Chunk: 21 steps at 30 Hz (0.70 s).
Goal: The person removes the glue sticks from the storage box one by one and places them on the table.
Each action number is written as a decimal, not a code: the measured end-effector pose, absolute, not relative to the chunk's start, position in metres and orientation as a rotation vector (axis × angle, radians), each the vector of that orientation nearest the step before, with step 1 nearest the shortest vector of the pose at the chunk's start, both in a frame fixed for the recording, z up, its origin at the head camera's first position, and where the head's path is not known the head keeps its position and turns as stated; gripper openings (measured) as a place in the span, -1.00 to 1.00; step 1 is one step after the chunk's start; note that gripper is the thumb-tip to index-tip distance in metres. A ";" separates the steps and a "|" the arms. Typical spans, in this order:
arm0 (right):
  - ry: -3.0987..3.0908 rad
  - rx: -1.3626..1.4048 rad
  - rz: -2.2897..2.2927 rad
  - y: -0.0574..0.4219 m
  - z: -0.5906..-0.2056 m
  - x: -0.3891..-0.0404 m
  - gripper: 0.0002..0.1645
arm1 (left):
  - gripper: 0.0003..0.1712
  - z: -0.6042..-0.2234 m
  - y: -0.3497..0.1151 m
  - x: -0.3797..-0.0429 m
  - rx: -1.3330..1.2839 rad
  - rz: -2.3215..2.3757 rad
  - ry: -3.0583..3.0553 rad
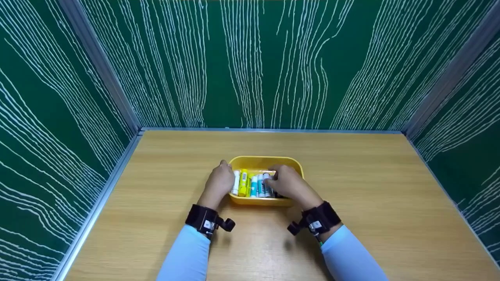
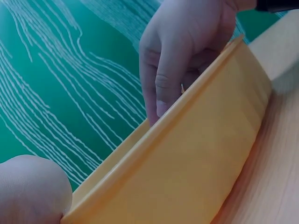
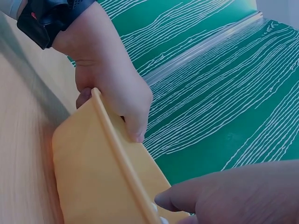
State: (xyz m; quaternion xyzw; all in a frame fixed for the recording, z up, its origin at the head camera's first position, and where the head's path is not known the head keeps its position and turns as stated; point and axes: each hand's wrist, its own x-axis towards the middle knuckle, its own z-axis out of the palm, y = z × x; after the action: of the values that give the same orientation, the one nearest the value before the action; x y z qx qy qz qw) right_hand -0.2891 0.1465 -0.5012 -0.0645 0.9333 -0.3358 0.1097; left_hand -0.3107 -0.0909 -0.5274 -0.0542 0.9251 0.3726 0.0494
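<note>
A yellow plastic bin (image 1: 265,201) stands on the table with a row of glue sticks in it, some yellow (image 1: 243,183), others white and teal (image 1: 254,186). My left hand (image 1: 219,180) grips the bin's left end, thumb inside the rim and fingers outside, as the right wrist view shows. Over the bin's right part, my right hand (image 1: 291,183) reaches down among the sticks, its thumb at the right end of the row. From the left wrist view, the right hand's fingertips (image 2: 161,108) dip behind the bin wall. Whether they pinch a stick is hidden.
The wooden table (image 1: 351,175) extends around the bin on all sides. Green panels (image 1: 269,66) with white wavy lines rise at the back, left and right, joined by grey metal edging (image 1: 273,130). Both wrists wear black camera bands (image 1: 322,218).
</note>
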 end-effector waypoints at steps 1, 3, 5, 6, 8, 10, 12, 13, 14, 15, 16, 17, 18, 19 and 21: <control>2.740 -0.190 -0.987 0.146 -0.502 -0.289 -0.31 | -0.46 -0.528 -0.091 -0.311 -0.159 1.130 2.829; 2.731 -0.187 -0.987 0.145 -0.504 -0.289 -0.29 | -0.47 -0.528 -0.092 -0.310 -0.152 1.119 2.841; 2.718 -0.184 -0.981 0.144 -0.504 -0.289 -0.29 | -0.47 -0.528 -0.092 -0.310 -0.162 1.119 2.835; 2.716 -0.187 -0.976 0.143 -0.505 -0.289 -0.31 | -0.46 -0.528 -0.091 -0.310 -0.168 1.118 2.831; 2.710 -0.190 -0.969 0.143 -0.504 -0.288 -0.35 | -0.44 -0.527 -0.091 -0.310 -0.182 1.116 2.820; 2.708 -0.200 -0.961 0.143 -0.504 -0.288 -0.40 | -0.43 -0.527 -0.090 -0.310 -0.197 1.124 2.809; 2.707 -0.210 -0.950 0.142 -0.503 -0.287 -0.46 | -0.43 -0.527 -0.090 -0.309 -0.204 1.137 2.805; 2.703 -0.210 -0.947 0.141 -0.502 -0.287 -0.48 | -0.43 -0.527 -0.090 -0.309 -0.205 1.142 2.805; 2.702 -0.210 -0.943 0.141 -0.502 -0.286 -0.49 | -0.43 -0.527 -0.090 -0.309 -0.204 1.147 2.807; 2.702 -0.213 -0.941 0.140 -0.501 -0.286 -0.50 | -0.43 -0.526 -0.090 -0.309 -0.205 1.150 2.807; 2.704 -0.214 -0.938 0.140 -0.500 -0.285 -0.51 | -0.43 -0.526 -0.090 -0.309 -0.202 1.151 2.808; 2.705 -0.211 -0.940 0.139 -0.499 -0.285 -0.52 | -0.43 -0.526 -0.090 -0.308 -0.201 1.151 2.807; 2.704 -0.209 -0.942 0.139 -0.498 -0.284 -0.53 | -0.42 -0.526 -0.089 -0.308 -0.199 1.150 2.807; 2.707 -0.204 -0.944 0.138 -0.498 -0.284 -0.54 | -0.42 -0.525 -0.089 -0.309 -0.200 1.147 2.805; 2.713 -0.196 -0.949 0.138 -0.496 -0.283 -0.55 | -0.42 -0.525 -0.089 -0.309 -0.199 1.145 2.805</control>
State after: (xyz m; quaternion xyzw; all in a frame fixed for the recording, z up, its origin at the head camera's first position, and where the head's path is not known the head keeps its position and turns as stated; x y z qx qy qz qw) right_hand -0.2827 0.1377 -0.4963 -0.0675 0.9337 -0.3266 0.1302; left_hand -0.3085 -0.0889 -0.5249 -0.0655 0.9226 0.3765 0.0526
